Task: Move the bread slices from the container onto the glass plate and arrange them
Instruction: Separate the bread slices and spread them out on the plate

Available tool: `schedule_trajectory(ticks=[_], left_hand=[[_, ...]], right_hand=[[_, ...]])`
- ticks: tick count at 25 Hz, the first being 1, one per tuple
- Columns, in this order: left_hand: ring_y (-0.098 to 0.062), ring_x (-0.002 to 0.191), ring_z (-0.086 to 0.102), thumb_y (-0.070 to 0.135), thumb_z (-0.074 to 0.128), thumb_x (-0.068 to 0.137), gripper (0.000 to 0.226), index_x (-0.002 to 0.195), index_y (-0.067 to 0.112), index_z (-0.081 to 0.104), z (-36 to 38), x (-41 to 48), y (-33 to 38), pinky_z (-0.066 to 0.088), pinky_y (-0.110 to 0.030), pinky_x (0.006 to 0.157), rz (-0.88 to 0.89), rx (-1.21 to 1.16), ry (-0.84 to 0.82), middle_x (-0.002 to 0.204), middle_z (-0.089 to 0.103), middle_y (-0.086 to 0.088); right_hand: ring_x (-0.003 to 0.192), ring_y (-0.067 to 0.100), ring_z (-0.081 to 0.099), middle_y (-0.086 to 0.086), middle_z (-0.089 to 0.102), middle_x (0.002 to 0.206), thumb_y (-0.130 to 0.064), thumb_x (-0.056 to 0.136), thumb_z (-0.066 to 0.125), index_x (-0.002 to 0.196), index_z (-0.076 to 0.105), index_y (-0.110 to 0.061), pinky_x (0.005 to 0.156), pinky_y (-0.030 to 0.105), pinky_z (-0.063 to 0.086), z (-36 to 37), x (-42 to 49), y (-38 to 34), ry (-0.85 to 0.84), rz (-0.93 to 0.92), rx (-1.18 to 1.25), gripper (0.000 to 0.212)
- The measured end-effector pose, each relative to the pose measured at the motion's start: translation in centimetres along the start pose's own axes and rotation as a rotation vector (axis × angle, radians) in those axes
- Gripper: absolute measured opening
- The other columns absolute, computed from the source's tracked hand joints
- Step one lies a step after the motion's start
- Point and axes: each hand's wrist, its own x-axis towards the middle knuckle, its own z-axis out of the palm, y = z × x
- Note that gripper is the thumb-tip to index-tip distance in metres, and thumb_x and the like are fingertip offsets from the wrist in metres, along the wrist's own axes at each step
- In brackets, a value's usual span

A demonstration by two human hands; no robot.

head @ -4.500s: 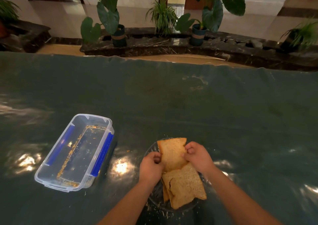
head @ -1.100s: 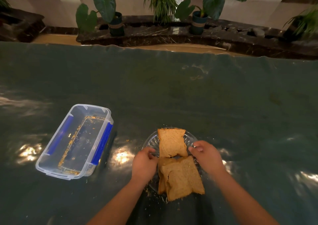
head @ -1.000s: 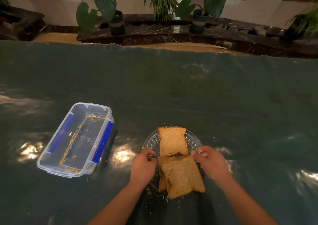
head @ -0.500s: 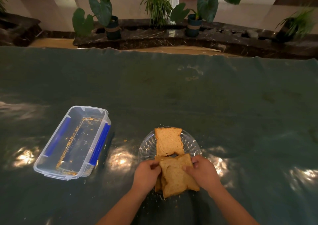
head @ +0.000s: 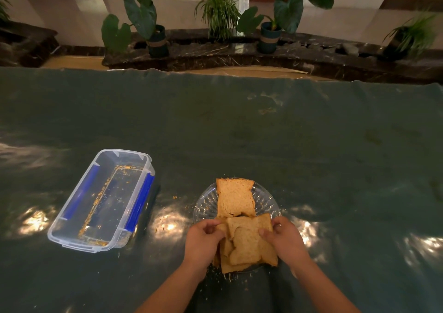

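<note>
A ribbed glass plate (head: 206, 205) sits on the green table near me. One brown bread slice (head: 235, 199) lies flat on the plate's far half. A stack of bread slices (head: 247, 243) covers the near half and overhangs the near rim. My left hand (head: 203, 239) pinches the stack's left edge. My right hand (head: 284, 239) pinches its right edge. The clear plastic container (head: 105, 200) with blue clips stands to the left and holds only crumbs.
Crumbs lie scattered on the green cloth (head: 287, 145) around the plate's near side. Beyond the table's far edge runs a dark stone ledge (head: 239, 53) with several potted plants (head: 153, 30).
Both hands moved in from the plate's sides onto the near stack and took hold of its edges. The far slice stayed where it was.
</note>
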Motion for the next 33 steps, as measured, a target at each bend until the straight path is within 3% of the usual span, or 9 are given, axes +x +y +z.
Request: schedule_trajectory(ticks=[6, 8, 12, 15, 20, 23, 26, 29, 33], left_hand=[[-0.022, 0.078, 0.074, 0.003, 0.069, 0.082, 0.021, 0.087, 0.022, 0.076, -1.7, 0.5, 1.8, 0.061, -0.035, 0.064, 0.017, -0.213, 0.012, 0.084, 0.077, -0.005], [-0.023, 0.086, 0.073, 0.004, 0.067, 0.084, 0.022, 0.096, 0.02, 0.075, -2.6, 2.0, 2.6, 0.061, -0.038, 0.072, 0.005, -0.187, 0.065, 0.092, 0.076, -0.007], [-0.015, 0.1, 0.066, 0.006, 0.061, 0.089, 0.034, 0.12, 0.018, 0.065, -3.2, 4.1, 3.7, 0.056, -0.034, 0.086, 0.079, 0.14, 0.138, 0.108, 0.071, 0.0], [-0.018, 0.109, 0.062, 0.008, 0.058, 0.09, 0.04, 0.129, 0.016, 0.06, -2.9, 4.2, 3.8, 0.05, -0.035, 0.097, 0.128, 0.265, 0.182, 0.119, 0.068, -0.002], [-0.02, 0.109, 0.062, 0.012, 0.056, 0.09, 0.044, 0.134, 0.016, 0.054, -2.0, 3.0, 2.9, 0.051, -0.039, 0.097, 0.26, 0.522, 0.206, 0.121, 0.067, -0.004], [-0.026, 0.117, 0.058, 0.01, 0.058, 0.088, 0.049, 0.137, 0.013, 0.052, -2.4, 2.1, 2.5, 0.047, -0.04, 0.102, 0.269, 0.529, 0.239, 0.128, 0.062, -0.008], [-0.018, 0.103, 0.058, 0.011, 0.063, 0.085, 0.037, 0.121, 0.017, 0.062, -3.2, 0.2, 1.3, 0.046, -0.028, 0.087, 0.363, 0.559, 0.271, 0.116, 0.061, -0.005], [0.001, 0.076, 0.057, 0.013, 0.062, 0.084, 0.029, 0.11, 0.025, 0.067, -2.9, -2.2, -0.9, 0.04, -0.012, 0.066, 0.371, 0.63, 0.141, 0.094, 0.064, 0.009], [-0.004, 0.079, 0.059, 0.025, 0.058, 0.087, 0.023, 0.108, 0.032, 0.066, -1.0, -4.0, -2.3, 0.049, -0.022, 0.072, 0.339, 0.689, 0.007, 0.091, 0.063, 0.011]], right_hand=[[0.088, 0.028, 0.071, 0.01, 0.072, 0.101, -0.014, 0.078, 0.078, 0.099, 0.064, -0.015, 0.064, 0.042, 0.059, -1.9, 0.6, -0.9, -0.054, 0.14, 0.432, 0.026], [0.091, 0.028, 0.069, 0.011, 0.07, 0.105, -0.012, 0.08, 0.075, 0.101, 0.062, -0.013, 0.067, 0.04, 0.057, -2.0, 1.5, -1.2, -0.015, 0.16, 0.436, 0.024], [0.093, 0.026, 0.065, 0.006, 0.067, 0.105, -0.019, 0.084, 0.071, 0.108, 0.059, -0.013, 0.083, 0.046, 0.055, -1.6, 3.3, -1.4, 0.12, 0.045, -0.042, 0.028], [0.096, 0.028, 0.066, 0.007, 0.07, 0.108, -0.023, 0.085, 0.066, 0.119, 0.057, -0.013, 0.082, 0.036, 0.052, -1.0, 3.1, -1.7, 0.165, -0.076, -0.336, 0.037], [0.089, 0.028, 0.068, 0.008, 0.072, 0.097, -0.025, 0.084, 0.065, 0.124, 0.054, -0.01, 0.069, 0.03, 0.047, -0.2, 1.8, -1.6, 0.254, -0.222, -0.55, 0.044], [0.098, 0.031, 0.066, 0.01, 0.071, 0.107, -0.026, 0.083, 0.066, 0.126, 0.054, -0.012, 0.077, 0.035, 0.051, -0.4, 1.2, -1.9, 0.272, -0.253, -0.604, 0.046], [0.111, 0.028, 0.059, 0.007, 0.063, 0.124, -0.023, 0.082, 0.068, 0.125, 0.058, -0.013, 0.09, 0.036, 0.049, -0.5, -0.1, -1.5, 0.294, -0.31, -0.549, 0.046], [0.113, 0.023, 0.053, 0.0, 0.062, 0.123, -0.028, 0.078, 0.072, 0.118, 0.064, -0.016, 0.094, 0.035, 0.047, 0.4, -1.9, 0.3, 0.223, -0.437, -0.624, 0.042], [0.121, 0.021, 0.049, -0.002, 0.058, 0.129, -0.038, 0.071, 0.074, 0.119, 0.062, -0.024, 0.101, 0.036, 0.043, 1.8, -3.4, 2.2, 0.101, -0.537, -0.848, 0.052]])
